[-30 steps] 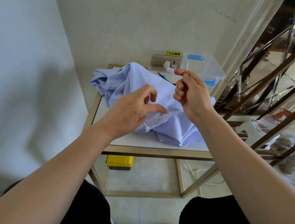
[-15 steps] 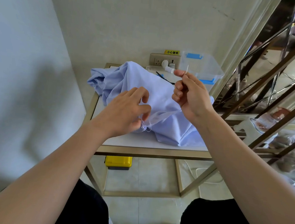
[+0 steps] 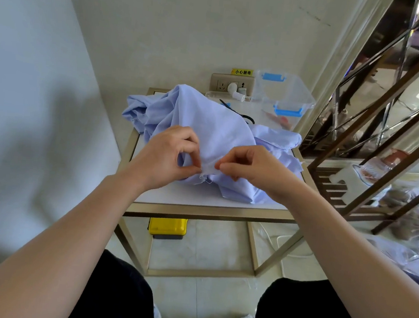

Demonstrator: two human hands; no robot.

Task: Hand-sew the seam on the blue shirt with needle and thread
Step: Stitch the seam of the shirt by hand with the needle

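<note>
A crumpled light-blue shirt [image 3: 218, 129] lies heaped on a small white-topped table [image 3: 208, 212]. My left hand [image 3: 165, 157] pinches the shirt's frayed front edge between thumb and forefinger. My right hand [image 3: 253, 170] is just to the right of it, fingertips pinched together against the same edge. The needle is too small to make out between those fingertips. A short loop of white thread [image 3: 205, 180] hangs from the edge below the two hands.
A clear plastic box with blue clips [image 3: 285, 92] stands at the table's back right, with black scissors [image 3: 242, 114] lying behind the shirt. A wall socket [image 3: 231, 84] is behind. A yellow case [image 3: 167, 227] sits on the floor underneath. A metal railing [image 3: 385, 110] runs along the right.
My right hand came down from holding the needle upright above the shirt to the fabric edge. My left hand closed from spread fingers into a pinch on that edge.
</note>
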